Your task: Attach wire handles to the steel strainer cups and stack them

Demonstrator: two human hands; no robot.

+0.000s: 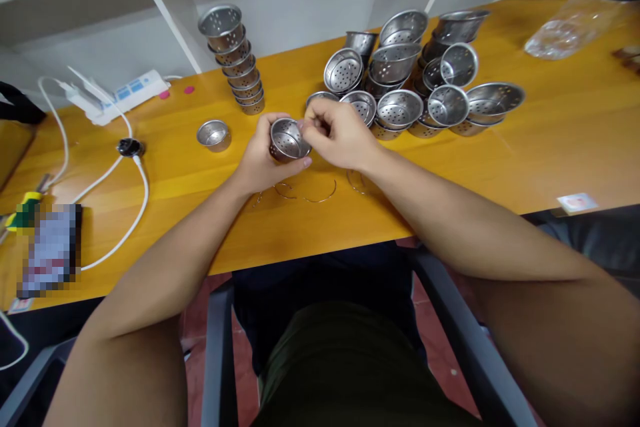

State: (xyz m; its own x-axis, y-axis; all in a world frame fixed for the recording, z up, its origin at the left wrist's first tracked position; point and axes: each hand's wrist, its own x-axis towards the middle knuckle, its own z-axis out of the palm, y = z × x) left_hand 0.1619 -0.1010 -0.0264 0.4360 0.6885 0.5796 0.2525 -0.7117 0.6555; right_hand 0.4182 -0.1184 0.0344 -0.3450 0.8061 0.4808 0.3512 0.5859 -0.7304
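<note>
A small perforated metal cup (289, 140) is tilted toward me, with my left hand (265, 155) wrapped around its left and lower side. At the cup's right rim, my right hand (340, 130) is closed in a pinch; whatever lies between its fingertips is too small to make out. Just below the hands, several thin bent wires (321, 200) lie on the wooden table (280, 230). Another small metal cup (214, 136) stands upright by itself to the left of my left hand.
Behind my left hand rises a leaning stack of perforated cups (240, 67). Many more cups (400, 107) are piled behind my right hand. A white power strip (127, 99) with cables, a blurred phone-like object (50, 250) and a screwdriver (27, 210) are at left. A plastic bottle (565, 30) lies at far right.
</note>
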